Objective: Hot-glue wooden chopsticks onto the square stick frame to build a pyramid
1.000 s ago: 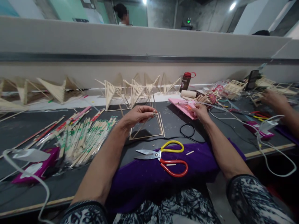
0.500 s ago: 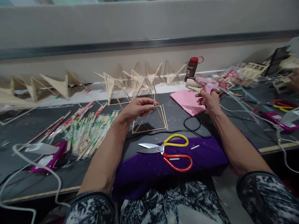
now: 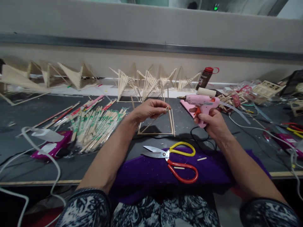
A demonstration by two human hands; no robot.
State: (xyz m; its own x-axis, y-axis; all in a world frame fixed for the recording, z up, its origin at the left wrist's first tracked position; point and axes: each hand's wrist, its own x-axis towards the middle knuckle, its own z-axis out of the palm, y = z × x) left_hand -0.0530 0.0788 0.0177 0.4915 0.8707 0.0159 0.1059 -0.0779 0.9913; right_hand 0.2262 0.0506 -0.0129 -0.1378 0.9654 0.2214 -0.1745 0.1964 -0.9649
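Far L: pale stick models (image 3: 72,74) by the wall, some cut off at pic edge. Nearer, a magenta box (image 3: 53,145) w/ white cable; label unreadable. Next, plastic-wrapped sticks (image 3: 98,129), green print too small to read.

Mid: L hand (image 3: 152,108) was closed, thumb & fingertips pinching the top of the stick frame (image 3: 170,121), which stood on the dark tabletop; exact contact pt & some of the frame's upper L were hidden by the hand. In front, scissors (image 3: 164,154) lay w/ blades apart, handles on purple cloth (image 3: 151,176), its front edge lost in shadow.

R of that: pink sheet (image 3: 186,107), partly hidden behind the glue gun (image 3: 201,100). R hand (image 3: 214,121) gripped the gun's handle, nozzle pointing L, well apart from frame; couldn't tell if trigger was pressed. Far R: pliers (image 3: 295,128), cut off at edge.
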